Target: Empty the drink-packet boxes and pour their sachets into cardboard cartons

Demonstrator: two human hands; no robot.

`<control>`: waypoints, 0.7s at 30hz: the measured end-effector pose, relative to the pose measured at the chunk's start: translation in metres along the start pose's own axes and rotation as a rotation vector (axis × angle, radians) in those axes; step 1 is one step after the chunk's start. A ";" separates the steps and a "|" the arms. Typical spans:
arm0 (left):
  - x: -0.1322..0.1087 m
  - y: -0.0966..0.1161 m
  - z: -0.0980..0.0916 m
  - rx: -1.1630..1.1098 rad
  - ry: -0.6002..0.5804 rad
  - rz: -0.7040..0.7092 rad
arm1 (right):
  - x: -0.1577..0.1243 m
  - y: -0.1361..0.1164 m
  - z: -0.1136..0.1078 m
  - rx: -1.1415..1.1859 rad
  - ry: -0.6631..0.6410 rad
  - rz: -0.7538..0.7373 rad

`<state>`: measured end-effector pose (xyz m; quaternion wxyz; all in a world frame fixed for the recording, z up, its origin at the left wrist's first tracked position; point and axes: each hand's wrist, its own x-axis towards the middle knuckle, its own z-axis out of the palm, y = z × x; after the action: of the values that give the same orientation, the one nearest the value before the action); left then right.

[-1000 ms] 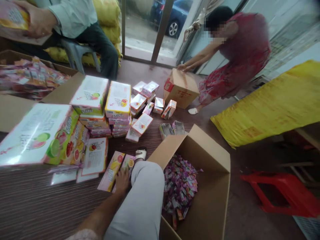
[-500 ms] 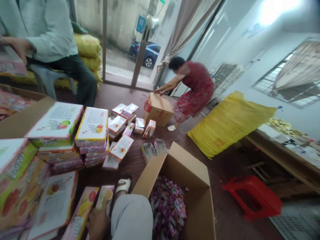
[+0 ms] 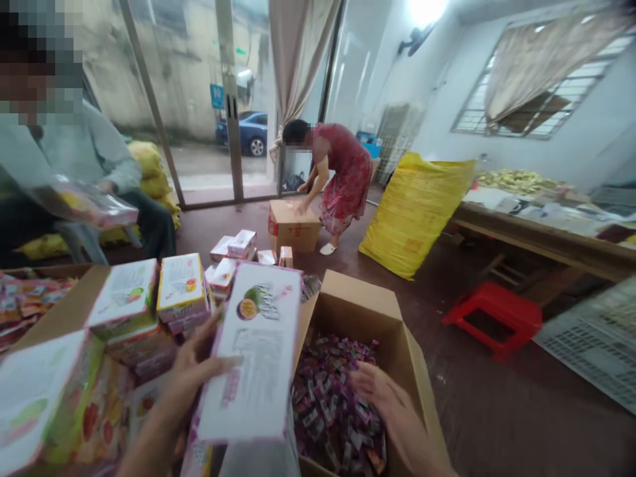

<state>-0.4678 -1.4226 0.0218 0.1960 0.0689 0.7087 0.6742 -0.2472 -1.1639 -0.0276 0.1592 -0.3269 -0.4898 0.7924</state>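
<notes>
white box (image 3: 256, 381) is gripped in left fingers (image 3: 216, 368); right fingers (image 3: 366, 383), loosely open and empty, overhang sachets (image 3: 325, 407).

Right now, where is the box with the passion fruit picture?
In the head view, the passion fruit box is in the left hand, near lower centre, with stacked boxes to its left and the open carton of small packets to its right.
</notes>
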 end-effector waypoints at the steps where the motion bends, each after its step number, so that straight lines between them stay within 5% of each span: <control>1: -0.005 0.003 0.017 -0.092 -0.131 -0.046 | 0.004 -0.001 0.021 0.102 -0.109 0.023; 3: -0.015 -0.006 0.054 -0.201 -0.320 -0.141 | 0.004 -0.009 0.052 0.244 -0.265 0.056; 5: -0.023 -0.026 0.088 -0.308 -0.440 -0.201 | -0.002 -0.016 0.062 0.301 -0.282 0.109; 9: -0.040 -0.050 0.135 -0.495 -0.511 -0.244 | -0.014 -0.014 0.034 0.322 -0.150 0.148; 16: -0.056 -0.046 0.166 -0.487 -0.604 -0.183 | -0.018 0.015 -0.015 0.367 -0.138 0.109; 21: -0.062 -0.050 0.167 -0.115 -0.429 0.052 | -0.026 0.023 -0.030 0.377 -0.007 0.151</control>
<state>-0.3411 -1.2937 -0.0187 0.3285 0.2180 0.6091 0.6881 -0.2059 -1.1695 -0.0477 0.1559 -0.3244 -0.3072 0.8810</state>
